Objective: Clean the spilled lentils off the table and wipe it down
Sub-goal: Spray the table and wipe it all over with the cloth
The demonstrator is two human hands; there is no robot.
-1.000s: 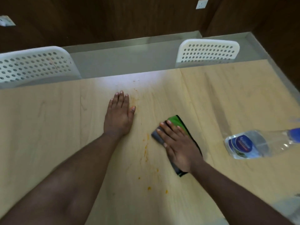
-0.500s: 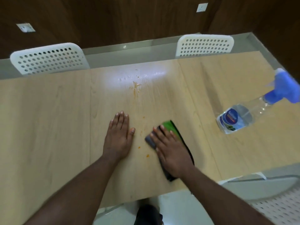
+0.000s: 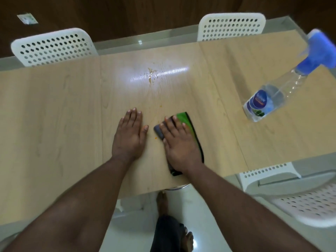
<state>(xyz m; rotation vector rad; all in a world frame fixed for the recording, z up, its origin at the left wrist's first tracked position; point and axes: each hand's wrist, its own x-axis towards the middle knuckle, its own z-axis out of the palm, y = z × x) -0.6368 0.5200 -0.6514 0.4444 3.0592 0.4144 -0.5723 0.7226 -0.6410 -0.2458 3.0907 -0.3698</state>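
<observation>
Right hand (image 3: 179, 142) flat on a folded cloth (image 3: 187, 122), fingers straight and close together, pressing it onto the light wooden table (image 3: 54, 110). Cloth green on its far part, grey at the corner peeking out left of the fingertips, dark-edged along the right side. Long axis running from just past the fingertips back under the palm toward the near table edge, tilted slightly so the far end leans left; near end poking out beside the wrist.

Left hand (image 3: 130, 136) just to the left of the cloth, apart from it, palm down on the table, fingers straight and together, thumb spread out toward the cloth. Holding nothing.

A few small orange specks (image 3: 160, 106) on the table beyond and between the two hands, one more (image 3: 155, 137) close to the cloth's grey corner. Farther ahead of the hands, a wet smear with brownish bits (image 3: 151, 75) in a glare patch.

Well off to the right of the right hand, a clear spray bottle (image 3: 272, 95) with blue label and blue trigger head, standing on the table. White perforated chairs (image 3: 52, 47) beyond the far edge and at the near right. Bare feet (image 3: 162, 201) on a pale floor below the near table edge.
</observation>
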